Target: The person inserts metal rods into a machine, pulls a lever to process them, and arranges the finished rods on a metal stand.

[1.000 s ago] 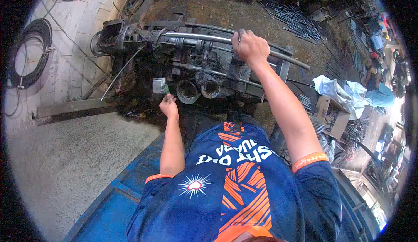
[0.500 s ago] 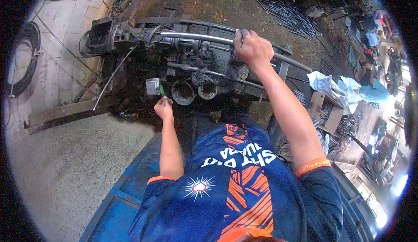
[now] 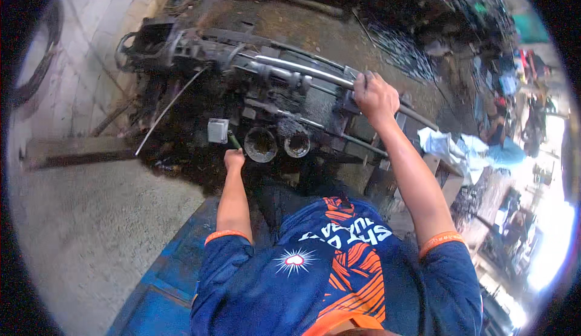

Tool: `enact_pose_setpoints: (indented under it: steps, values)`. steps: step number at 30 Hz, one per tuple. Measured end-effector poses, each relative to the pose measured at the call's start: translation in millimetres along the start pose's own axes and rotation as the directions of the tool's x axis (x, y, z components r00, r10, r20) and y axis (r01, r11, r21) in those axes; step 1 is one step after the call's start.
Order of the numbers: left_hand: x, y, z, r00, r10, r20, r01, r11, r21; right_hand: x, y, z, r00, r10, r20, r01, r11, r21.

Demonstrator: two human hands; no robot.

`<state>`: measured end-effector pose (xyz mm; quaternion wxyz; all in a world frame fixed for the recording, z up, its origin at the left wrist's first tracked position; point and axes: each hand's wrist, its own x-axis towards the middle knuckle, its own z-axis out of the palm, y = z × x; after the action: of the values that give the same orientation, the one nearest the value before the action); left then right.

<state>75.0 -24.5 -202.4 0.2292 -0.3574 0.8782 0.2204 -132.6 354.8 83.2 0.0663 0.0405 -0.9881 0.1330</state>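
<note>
One left hand (image 3: 234,159) and one right hand (image 3: 376,99) are showing, two in all, and they are gripping one green handle (image 3: 233,140) and one polished bar (image 3: 302,70). Two round cups (image 3: 261,145), one grey box (image 3: 218,130), one thin slanting rod (image 3: 166,113) and one dark blue shirt (image 3: 260,293) are also showing

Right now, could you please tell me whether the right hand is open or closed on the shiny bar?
Closed: the right hand has its fingers curled over the shiny bar, which runs in under them.
</note>
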Motion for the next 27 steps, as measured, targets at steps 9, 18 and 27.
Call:
enact_pose_setpoints:
  steps: [9,18,27]
  values:
    - [-78,70,-160,0.947,0.153,-0.283,-0.322,0.470,-0.822,-1,-116,16,0.954,-0.294,0.063,0.293,0.956,0.024]
    - [-94,126,-259,0.755,0.005,-0.656,-0.616,0.346,-0.707,-5,-292,108,0.502,-0.441,0.744,-0.711,0.279,0.645]
    - [-4,58,-333,0.831,0.329,-0.448,-0.544,0.314,-0.778,16,-370,89,0.472,-0.194,0.860,-0.775,-0.556,0.301]
